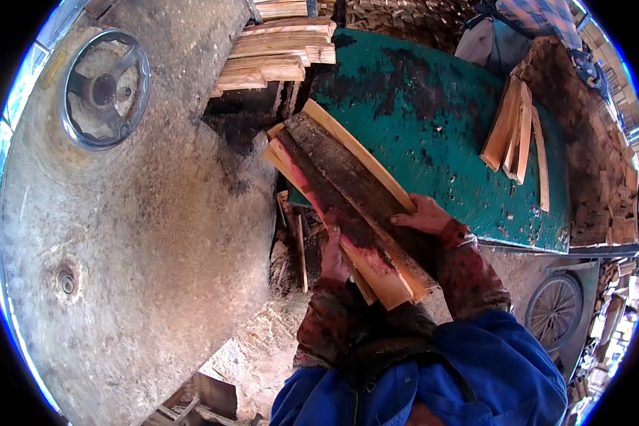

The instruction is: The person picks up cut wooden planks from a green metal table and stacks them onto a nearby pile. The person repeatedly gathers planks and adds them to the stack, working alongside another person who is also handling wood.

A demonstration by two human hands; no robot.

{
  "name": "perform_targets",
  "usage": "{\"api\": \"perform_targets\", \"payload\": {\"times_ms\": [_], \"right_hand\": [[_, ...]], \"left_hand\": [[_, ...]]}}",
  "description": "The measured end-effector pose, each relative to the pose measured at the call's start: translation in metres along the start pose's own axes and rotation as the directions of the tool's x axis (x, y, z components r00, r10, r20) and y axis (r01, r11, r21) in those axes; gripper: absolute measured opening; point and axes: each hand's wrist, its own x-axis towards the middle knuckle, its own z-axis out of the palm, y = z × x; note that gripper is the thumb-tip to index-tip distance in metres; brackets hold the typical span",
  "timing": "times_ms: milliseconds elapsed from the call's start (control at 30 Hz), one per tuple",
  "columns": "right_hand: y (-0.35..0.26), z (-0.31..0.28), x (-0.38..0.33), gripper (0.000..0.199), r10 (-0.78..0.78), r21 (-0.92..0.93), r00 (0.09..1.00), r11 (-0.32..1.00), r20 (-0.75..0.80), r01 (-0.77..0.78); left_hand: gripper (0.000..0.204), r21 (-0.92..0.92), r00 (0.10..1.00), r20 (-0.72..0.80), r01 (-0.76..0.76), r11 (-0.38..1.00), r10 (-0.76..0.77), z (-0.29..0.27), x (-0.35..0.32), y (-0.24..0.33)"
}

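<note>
Long, rough wooden slabs (368,167) with dark bark and a pinkish-red streak lie together in front of me. They slant from far left to near right, their near ends close to my body. My left hand (332,257) is closed round the left edge of these slabs, thumb on top. On the right edge, my right hand (426,216) grips them, its thumb over the wood and its other fingers partly hidden. Under the slabs' right side is the worn green tabletop (433,106).
At left is a broad, dusty metal machine surface (156,234) with a handwheel (105,89). Stacked wooden slats (280,53) lie at the back. Loose wood pieces (515,135) rest on the green top's right. Another person's plaid sleeve (543,18) shows at far right. A spoked wheel (554,312) stands lower right.
</note>
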Motion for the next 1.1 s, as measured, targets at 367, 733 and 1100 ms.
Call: {"api": "perform_targets", "payload": {"times_ms": [367, 733, 1100], "right_hand": [[-0.008, 0.029, -0.042, 0.085, 0.162, 0.257, 0.986, 0.952, 0.043, -0.168], [0.048, 0.061, -0.101, 0.086, 0.040, 0.506, 0.999, 0.862, 0.008, -0.039], [0.075, 0.034, -0.197, 0.090, 0.106, 0.647, 0.962, 0.758, -0.252, 0.086]], "left_hand": [[0.065, 0.164, 0.865, 0.189, 0.439, 0.883, -0.465, -0.003, 0.001, 0.036], [0.067, 0.532, 0.928, 0.160, 0.206, 0.821, -0.336, -0.019, -0.036, -0.005], [0.071, 0.636, 0.919, 0.091, 0.242, 0.732, -0.383, 0.053, -0.074, -0.061]]}}
